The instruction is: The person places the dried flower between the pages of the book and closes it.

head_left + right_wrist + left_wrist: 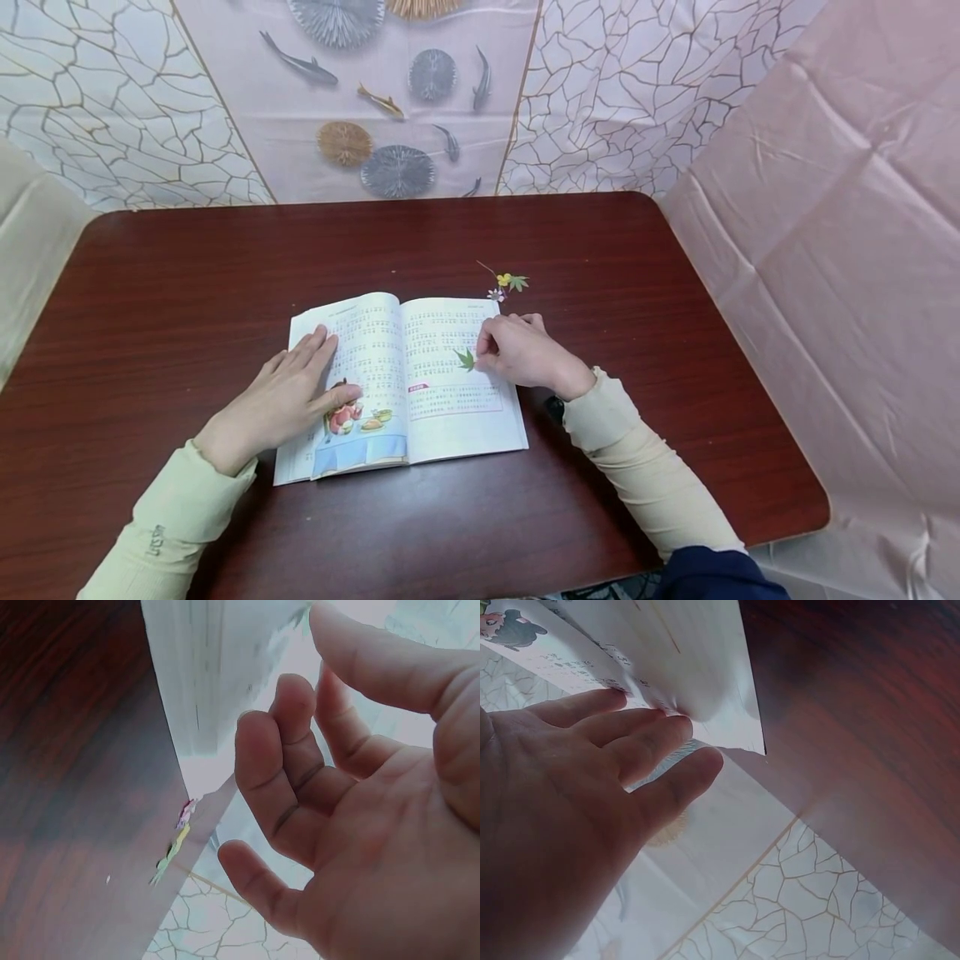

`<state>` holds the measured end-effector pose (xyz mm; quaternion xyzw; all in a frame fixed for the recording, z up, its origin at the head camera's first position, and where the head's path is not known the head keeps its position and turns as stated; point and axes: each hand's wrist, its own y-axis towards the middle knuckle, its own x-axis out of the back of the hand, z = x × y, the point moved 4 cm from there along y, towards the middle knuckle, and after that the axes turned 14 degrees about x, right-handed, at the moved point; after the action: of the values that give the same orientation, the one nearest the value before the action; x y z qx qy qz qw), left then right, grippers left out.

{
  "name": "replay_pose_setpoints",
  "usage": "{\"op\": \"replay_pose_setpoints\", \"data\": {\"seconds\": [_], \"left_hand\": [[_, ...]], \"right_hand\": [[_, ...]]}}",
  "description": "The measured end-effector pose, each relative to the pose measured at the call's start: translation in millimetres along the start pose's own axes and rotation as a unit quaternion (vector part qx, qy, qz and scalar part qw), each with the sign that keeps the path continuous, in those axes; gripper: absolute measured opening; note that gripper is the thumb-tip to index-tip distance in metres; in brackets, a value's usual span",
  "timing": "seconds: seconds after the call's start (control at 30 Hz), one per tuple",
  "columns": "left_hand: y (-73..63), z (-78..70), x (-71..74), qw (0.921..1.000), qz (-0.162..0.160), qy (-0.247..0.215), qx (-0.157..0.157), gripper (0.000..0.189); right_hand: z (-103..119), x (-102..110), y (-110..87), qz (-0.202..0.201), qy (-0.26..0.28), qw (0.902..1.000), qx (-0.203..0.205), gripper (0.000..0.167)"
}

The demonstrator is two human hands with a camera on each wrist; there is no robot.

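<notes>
Green leaf [465, 359] lies over the right page [465, 437] of an open book [411, 454], beside lines of print and above a boxed passage [455, 402]; its points spread toward the gutter, and whether it touches the paper is hard to tell; the right hand [525, 350] appears to pinch it at the stem end between thumb and forefinger, a hold that probably spares the thin lobes and keeps them flat; the other fingers of that hand are bent and grip nothing; the left hand [288, 392] lies well apart from it, fingers extended across the left page [367, 333], thumb by a printed food picture [352, 417]; that light spread most likely steadies the book and stops the page from lifting; just beyond the book's upper right corner, a yellow flower [504, 279], a pale flower [496, 295] and a smaller leaf [518, 283] lie clustered on the dark table [600, 250], within easy reach of the right hand and, it seems, set off the pages so that the print stays uncovered.
</notes>
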<state>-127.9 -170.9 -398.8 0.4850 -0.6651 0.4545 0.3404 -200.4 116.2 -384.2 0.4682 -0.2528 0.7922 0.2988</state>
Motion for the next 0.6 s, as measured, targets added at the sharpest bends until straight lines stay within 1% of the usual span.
{"op": "replay_pose_setpoints", "data": {"seconds": [0.23, 0.47, 0.6], "left_hand": [[0.3, -1.9, 0.1, 1.0, 0.004, -0.002, 0.002, 0.104], [0.3, -3.4, 0.1, 1.0, 0.004, -0.006, 0.0, 0.104], [-0.4, -4.3, 0.6, 0.9999, 0.005, -0.009, -0.002, 0.103]], "right_hand": [[-6.1, 8.4, -4.5, -0.015, 0.004, 0.9998, -0.016, 0.008], [-15.5, 13.6, -11.2, -0.034, 0.017, 0.9991, -0.02, 0.008], [-21.4, 14.7, -14.2, -0.035, 0.023, 0.9986, -0.033, 0.012]]}}
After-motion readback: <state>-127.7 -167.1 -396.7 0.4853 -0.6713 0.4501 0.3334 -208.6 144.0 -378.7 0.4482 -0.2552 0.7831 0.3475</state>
